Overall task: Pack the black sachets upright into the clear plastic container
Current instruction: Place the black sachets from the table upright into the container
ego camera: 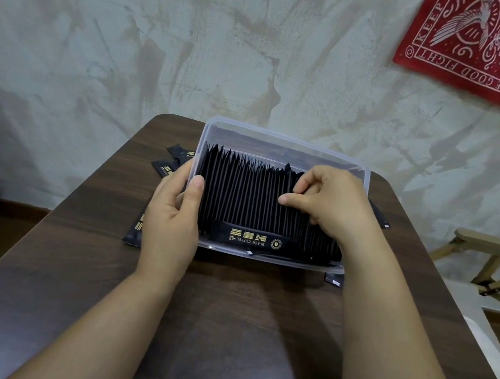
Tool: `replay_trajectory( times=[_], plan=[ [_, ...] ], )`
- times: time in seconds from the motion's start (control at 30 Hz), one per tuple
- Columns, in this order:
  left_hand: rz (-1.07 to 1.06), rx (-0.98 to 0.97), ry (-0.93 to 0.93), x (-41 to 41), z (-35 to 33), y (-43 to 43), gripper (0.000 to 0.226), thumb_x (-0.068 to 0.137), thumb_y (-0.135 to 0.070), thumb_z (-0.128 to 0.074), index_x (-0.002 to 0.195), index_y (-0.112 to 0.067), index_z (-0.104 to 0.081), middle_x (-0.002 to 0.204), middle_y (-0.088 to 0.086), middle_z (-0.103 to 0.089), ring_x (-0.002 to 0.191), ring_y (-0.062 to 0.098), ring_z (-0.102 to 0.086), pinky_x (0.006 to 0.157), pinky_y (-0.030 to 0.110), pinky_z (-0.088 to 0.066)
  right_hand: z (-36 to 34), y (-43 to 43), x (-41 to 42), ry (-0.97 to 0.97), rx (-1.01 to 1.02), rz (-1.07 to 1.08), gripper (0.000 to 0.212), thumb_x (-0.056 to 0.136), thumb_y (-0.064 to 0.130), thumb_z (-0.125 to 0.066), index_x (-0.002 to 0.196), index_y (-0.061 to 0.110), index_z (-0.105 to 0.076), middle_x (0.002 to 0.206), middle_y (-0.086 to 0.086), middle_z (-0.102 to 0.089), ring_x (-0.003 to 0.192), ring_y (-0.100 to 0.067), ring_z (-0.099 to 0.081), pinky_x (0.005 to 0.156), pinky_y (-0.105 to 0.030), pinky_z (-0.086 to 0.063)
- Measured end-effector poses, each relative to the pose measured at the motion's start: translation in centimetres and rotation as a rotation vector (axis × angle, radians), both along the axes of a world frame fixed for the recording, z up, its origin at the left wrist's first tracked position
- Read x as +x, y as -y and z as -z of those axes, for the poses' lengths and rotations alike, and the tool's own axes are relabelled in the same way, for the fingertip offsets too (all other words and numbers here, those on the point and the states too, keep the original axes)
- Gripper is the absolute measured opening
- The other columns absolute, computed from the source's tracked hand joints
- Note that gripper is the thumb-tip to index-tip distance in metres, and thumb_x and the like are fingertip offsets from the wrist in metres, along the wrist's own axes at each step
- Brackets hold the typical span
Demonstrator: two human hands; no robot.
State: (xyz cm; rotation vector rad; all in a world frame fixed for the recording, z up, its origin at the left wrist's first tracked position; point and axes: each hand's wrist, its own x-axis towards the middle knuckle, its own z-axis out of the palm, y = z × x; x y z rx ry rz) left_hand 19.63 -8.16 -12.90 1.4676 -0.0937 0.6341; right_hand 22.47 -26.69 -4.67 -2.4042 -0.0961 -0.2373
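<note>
A clear plastic container [284, 144] stands on the dark wooden table [223, 315], filled with a row of black sachets [241, 194] standing upright on edge. One sachet with gold lettering [249, 238] lies flat along the container's near wall. My left hand [171, 219] grips the container's left wall, thumb over the rim. My right hand [325, 200] reaches into the right part of the row, its fingers curled around the tops of some sachets there. Loose sachets [171, 161] lie on the table to the left of the container.
More loose sachets show at the container's left front [135, 230], right front corner [335, 280] and right side [379, 216]. A plastered wall rises behind the table, with a red cloth [490, 46] hung at upper right. A wooden chair frame [491, 258] stands to the right.
</note>
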Motion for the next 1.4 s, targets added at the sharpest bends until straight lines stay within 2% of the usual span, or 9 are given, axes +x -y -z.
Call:
replay_trajectory(
  times=[0.23, 0.3, 0.47, 0.63, 0.77, 1.03, 1.13, 1.23, 1.4],
  plan=[
    [-0.002, 0.002, 0.001, -0.1, 0.0, 0.0, 0.029, 0.097, -0.031, -0.044, 0.120, -0.045, -0.056, 0.129, -0.008, -0.062, 0.123, -0.001, -0.054, 0.111, 0.034, -0.041, -0.4, 1.1, -0.3, 0.168, -0.230, -0.161, 0.071, 0.070, 0.031, -0.081, 0.133, 0.029, -0.048, 0.125, 0.012, -0.046, 0.104, 0.000, -0.047, 0.088, -0.021, -0.038],
    [0.000, 0.019, 0.005, 0.0, 0.0, 0.0, 0.030, 0.097, -0.032, -0.043, 0.119, -0.047, -0.057, 0.126, -0.009, -0.063, 0.124, 0.002, -0.054, 0.111, 0.037, -0.041, -0.4, 1.4, -0.2, 0.149, -0.266, -0.197, 0.077, 0.071, 0.031, -0.080, 0.138, 0.030, -0.044, 0.135, 0.014, -0.041, 0.113, -0.001, -0.042, 0.090, -0.020, -0.035],
    [0.005, 0.020, 0.003, 0.1, 0.2, -0.1, 0.033, 0.097, -0.033, -0.042, 0.125, -0.039, -0.059, 0.127, -0.006, -0.063, 0.124, 0.005, -0.054, 0.110, 0.041, -0.041, -0.2, 1.6, -0.1, 0.114, -0.332, -0.233, 0.076, 0.068, 0.033, -0.081, 0.135, 0.034, -0.045, 0.135, 0.015, -0.042, 0.122, -0.005, -0.042, 0.097, -0.029, -0.040],
    [0.007, 0.012, 0.003, -0.1, -0.1, 0.0, 0.030, 0.098, -0.032, -0.042, 0.116, -0.050, -0.057, 0.126, -0.009, -0.063, 0.123, 0.003, -0.054, 0.110, 0.039, -0.042, -0.2, 1.5, -0.2, 0.091, -0.374, -0.237, 0.090, 0.068, 0.034, -0.082, 0.143, 0.037, -0.032, 0.140, 0.013, -0.040, 0.126, -0.009, -0.042, 0.098, -0.038, -0.042],
    [0.001, 0.020, 0.001, 0.0, 0.0, -0.1, 0.030, 0.098, -0.031, -0.042, 0.118, -0.048, -0.058, 0.126, -0.009, -0.063, 0.123, 0.004, -0.054, 0.110, 0.041, -0.042, -0.2, 1.4, -0.1, 0.097, -0.359, -0.215, 0.078, 0.066, 0.033, -0.083, 0.133, 0.031, -0.045, 0.134, 0.013, -0.044, 0.122, -0.010, -0.044, 0.097, -0.038, -0.043],
    [-0.007, 0.007, -0.035, 0.2, 0.1, -0.1, 0.032, 0.104, -0.023, -0.043, 0.118, -0.050, -0.056, 0.126, -0.010, -0.063, 0.124, 0.003, -0.054, 0.110, 0.040, -0.042, 0.7, 1.3, -1.4, 0.236, -0.384, -0.183, 0.069, 0.080, 0.040, -0.070, 0.140, 0.027, -0.041, 0.144, 0.007, -0.038, 0.132, -0.013, -0.035, 0.109, -0.034, -0.032],
    [-0.002, -0.015, -0.049, 0.4, 0.0, -0.1, 0.031, 0.103, -0.025, -0.044, 0.117, -0.050, -0.056, 0.126, -0.009, -0.063, 0.123, 0.002, -0.054, 0.111, 0.041, -0.041, 2.1, 1.3, -3.0, 0.239, -0.472, -0.157, 0.065, 0.092, 0.044, -0.051, 0.148, 0.020, -0.028, 0.157, 0.005, -0.017, 0.144, -0.013, -0.013, 0.112, -0.021, -0.008],
    [-0.002, 0.014, -0.040, 0.4, 0.1, -0.1, 0.033, 0.098, -0.034, -0.041, 0.125, -0.041, -0.059, 0.126, -0.009, -0.064, 0.124, 0.007, -0.054, 0.109, 0.043, -0.042, 3.6, 0.7, -4.3, 0.076, -0.536, -0.179, 0.074, 0.095, 0.051, -0.033, 0.151, 0.014, -0.002, 0.155, 0.004, 0.019, 0.144, -0.007, 0.014, 0.116, -0.023, 0.006],
    [-0.011, 0.038, -0.042, 0.5, 0.3, -0.3, 0.038, 0.097, -0.036, -0.041, 0.128, -0.032, -0.062, 0.123, -0.006, -0.065, 0.120, 0.011, -0.056, 0.106, 0.047, -0.044, 4.7, -0.5, -4.8, 0.015, -0.587, -0.134, 0.093, 0.076, 0.069, -0.005, 0.147, 0.014, 0.017, 0.141, 0.004, 0.040, 0.135, -0.009, 0.035, 0.112, -0.026, 0.017]
  ],
)
